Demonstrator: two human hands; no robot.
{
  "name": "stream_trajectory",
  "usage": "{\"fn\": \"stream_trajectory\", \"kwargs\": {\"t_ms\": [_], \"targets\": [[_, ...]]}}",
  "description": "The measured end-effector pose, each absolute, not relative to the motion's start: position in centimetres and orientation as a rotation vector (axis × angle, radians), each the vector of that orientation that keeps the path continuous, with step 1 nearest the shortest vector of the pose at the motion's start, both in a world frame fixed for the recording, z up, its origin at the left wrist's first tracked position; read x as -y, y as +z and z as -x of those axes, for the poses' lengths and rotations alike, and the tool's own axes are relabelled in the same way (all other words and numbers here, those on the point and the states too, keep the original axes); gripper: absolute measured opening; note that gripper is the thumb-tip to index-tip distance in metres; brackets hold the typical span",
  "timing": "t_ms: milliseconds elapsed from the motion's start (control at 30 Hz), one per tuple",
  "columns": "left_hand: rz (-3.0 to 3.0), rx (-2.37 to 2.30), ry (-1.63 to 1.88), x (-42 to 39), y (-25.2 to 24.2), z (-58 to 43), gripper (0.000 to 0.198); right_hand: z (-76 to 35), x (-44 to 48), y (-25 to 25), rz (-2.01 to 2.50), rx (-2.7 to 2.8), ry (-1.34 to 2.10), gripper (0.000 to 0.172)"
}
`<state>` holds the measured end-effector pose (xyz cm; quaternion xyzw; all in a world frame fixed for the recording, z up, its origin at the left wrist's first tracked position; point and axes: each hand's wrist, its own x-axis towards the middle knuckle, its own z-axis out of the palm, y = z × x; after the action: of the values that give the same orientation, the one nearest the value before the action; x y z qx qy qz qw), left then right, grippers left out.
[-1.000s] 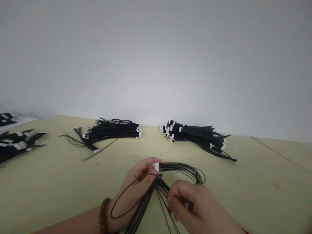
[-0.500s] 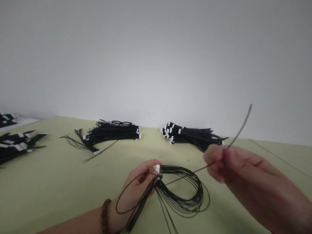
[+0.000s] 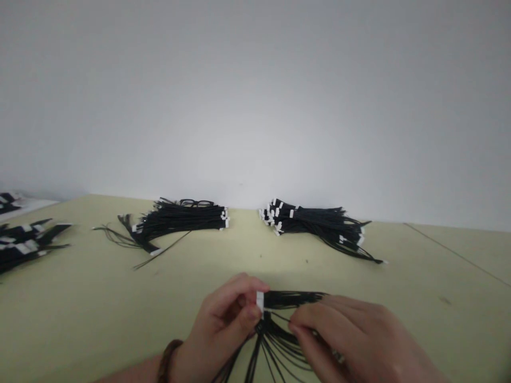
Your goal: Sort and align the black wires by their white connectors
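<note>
Left hand: our left hand [image 3: 223,324] is closed narrow, thumb and fingers pinching a small white plastic connector [image 3: 260,301] at the head of a bundle of thin black wires [image 3: 279,340]. A brown wooden bead bracelet [image 3: 167,356] circles the wrist.

Right hand: our right hand [image 3: 343,335] is curled close over the wire loops, just beside the connector. It touches them, but whether it grips a strand we cannot tell.

Bundle: it sits between our two hands at the near side of the view, its loose black strands fanning down and out of the frame.

Counter: a pale yellow-green counter [image 3: 399,276] runs ahead of us, a thin seam [image 3: 451,255] crossing its right side.

Far piles: two heaps of black white-tipped cables lie well ahead of our hands: a left heap [image 3: 179,223], with black-framed glasses [image 3: 195,202] on top, and a right heap [image 3: 315,226].

Left edge: more black cable bunches [image 3: 24,242] lie there, partly cut off by the frame – a plain grey-white wall [image 3: 255,106] fills the view behind.
</note>
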<state>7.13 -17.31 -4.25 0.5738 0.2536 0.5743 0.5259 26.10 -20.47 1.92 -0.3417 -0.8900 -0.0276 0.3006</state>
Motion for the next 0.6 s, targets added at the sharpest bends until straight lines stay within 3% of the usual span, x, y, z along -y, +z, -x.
{"fn": "stream_trajectory", "kwargs": {"t_ms": [600], "targets": [[-1.388,-0.566,1.336,17.57,-3.68,-7.3,0.013,-25.93,20.2,1.49,0.882,2.385,-0.193,0.024]]}}
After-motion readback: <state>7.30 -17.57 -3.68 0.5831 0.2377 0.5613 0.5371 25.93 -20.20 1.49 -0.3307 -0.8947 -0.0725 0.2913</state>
